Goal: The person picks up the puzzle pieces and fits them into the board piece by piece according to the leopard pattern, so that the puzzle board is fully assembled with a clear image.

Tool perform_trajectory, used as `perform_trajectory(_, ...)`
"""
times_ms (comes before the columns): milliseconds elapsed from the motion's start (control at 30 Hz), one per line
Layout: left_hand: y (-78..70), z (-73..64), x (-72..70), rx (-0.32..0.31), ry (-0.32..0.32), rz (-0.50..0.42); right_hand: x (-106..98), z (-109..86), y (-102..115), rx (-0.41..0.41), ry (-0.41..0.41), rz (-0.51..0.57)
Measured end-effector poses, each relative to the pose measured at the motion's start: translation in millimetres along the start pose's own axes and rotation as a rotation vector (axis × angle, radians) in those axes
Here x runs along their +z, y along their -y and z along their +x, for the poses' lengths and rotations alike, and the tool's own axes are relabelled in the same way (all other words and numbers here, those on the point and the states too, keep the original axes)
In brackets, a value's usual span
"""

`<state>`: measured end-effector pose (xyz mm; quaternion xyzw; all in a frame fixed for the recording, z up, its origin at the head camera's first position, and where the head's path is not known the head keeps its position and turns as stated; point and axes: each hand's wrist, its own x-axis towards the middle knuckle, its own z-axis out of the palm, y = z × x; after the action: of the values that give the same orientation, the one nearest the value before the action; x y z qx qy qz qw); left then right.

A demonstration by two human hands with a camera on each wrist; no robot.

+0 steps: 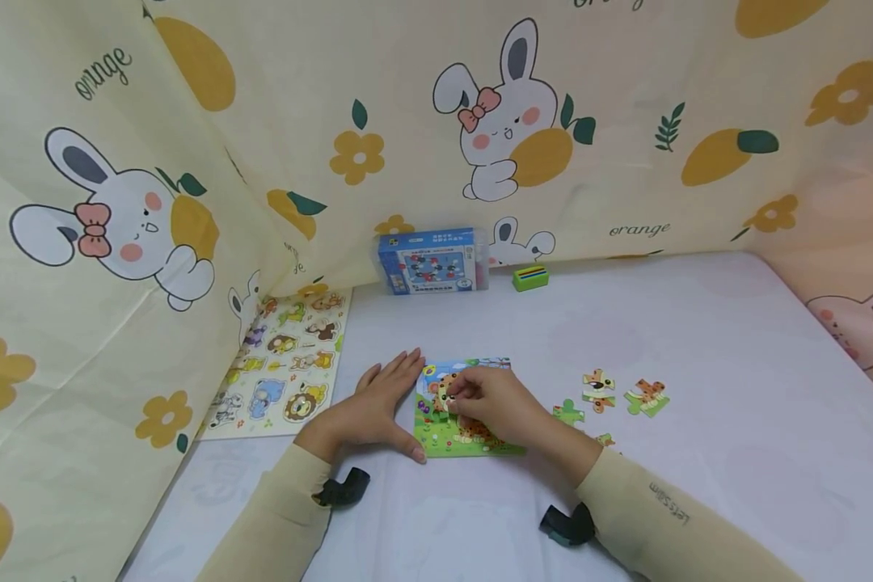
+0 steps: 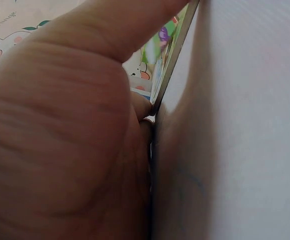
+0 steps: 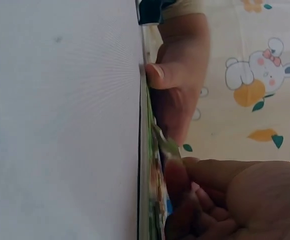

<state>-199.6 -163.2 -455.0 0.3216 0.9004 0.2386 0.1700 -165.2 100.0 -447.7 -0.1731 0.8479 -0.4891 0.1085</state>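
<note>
A jigsaw puzzle board (image 1: 431,443) with a cartoon leopard picture lies flat on the table. My left hand (image 1: 375,414) rests on the table along its left side, fingers extended near the top corner and thumb at the bottom corner. Over the picture, my right hand (image 1: 500,406) pinches a puzzle piece (image 3: 169,146) between thumb and fingertips, tilted close above the board. In the right wrist view the piece shows a green edge; fingers cover the rest of it. The left wrist view shows the board's edge (image 2: 171,70) right beside the left hand (image 2: 55,130).
Right of the board lie loose puzzle pieces (image 1: 598,390), one orange and green (image 1: 648,396) and one green (image 1: 568,412). An animal picture board (image 1: 320,368) is at the left by the curtain. A blue box (image 1: 436,263) and a green sharpener-like block (image 1: 530,278) stand at the back.
</note>
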Motion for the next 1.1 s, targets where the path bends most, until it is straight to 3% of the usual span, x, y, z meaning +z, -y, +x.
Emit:
perform_trajectory(367,3.0,-1.1,-0.7,-0.013,-0.002,-0.004,6,5.8,5,-0.026,-0.017,-0.253)
perform_trajectory(600,3.6,-2.1,-0.6,-0.032,0.009,-0.003,9,4.1,9,-0.064,-0.021,-0.343)
perform_trajectory(867,4.1,-0.8,1.3,-0.036,0.007,0.002,7,-9.9,14,-0.410,0.121,-0.612)
perform_trajectory(967,2.9,-0.2,1.4,-0.042,0.007,-0.001,8,-15.9,16,-0.407,0.171,-0.669)
perform_trajectory(1100,2.4,0.9,2.0,-0.042,0.011,0.004,9,-19.5,14,-0.353,0.194,-0.655)
